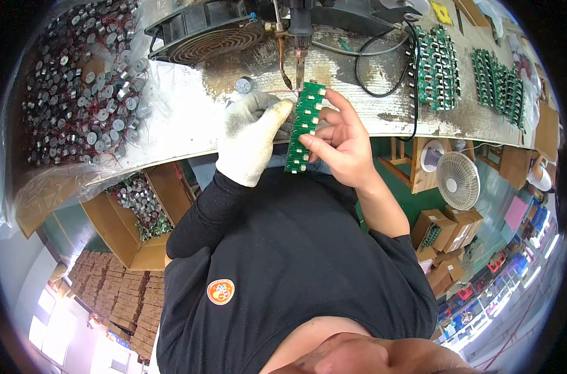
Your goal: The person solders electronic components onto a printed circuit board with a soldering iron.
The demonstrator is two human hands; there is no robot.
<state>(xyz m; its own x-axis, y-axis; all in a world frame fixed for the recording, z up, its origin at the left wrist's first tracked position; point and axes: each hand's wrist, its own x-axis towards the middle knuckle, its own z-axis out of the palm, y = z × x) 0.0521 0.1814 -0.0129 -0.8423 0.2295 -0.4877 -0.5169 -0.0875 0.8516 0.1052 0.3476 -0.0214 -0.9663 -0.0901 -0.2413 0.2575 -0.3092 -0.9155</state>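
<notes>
Upright in front of me is a long green circuit board strip [304, 128] with a row of small pale parts. My right hand [342, 140], bare, is closed on its right edge, the thumb across the front. My left hand [252, 131], in a white glove, is closed beside the board's left edge, thumb pointing at its upper part. Whatever those gloved fingers pinch is hidden. A small round metal motor [245, 85] lies just beyond the glove. The mounted soldering iron [300, 59] points down at the board's top end, with a thin feed tube [284, 62] at its left.
Many small motors with red wires [87, 87] are heaped at left on plastic sheeting. A black fan [208, 37] stands behind my left hand. Green board strips [436, 68] are stacked at right, past a black cable [361, 71]. An open carton [130, 230] of motors is below the table's left side.
</notes>
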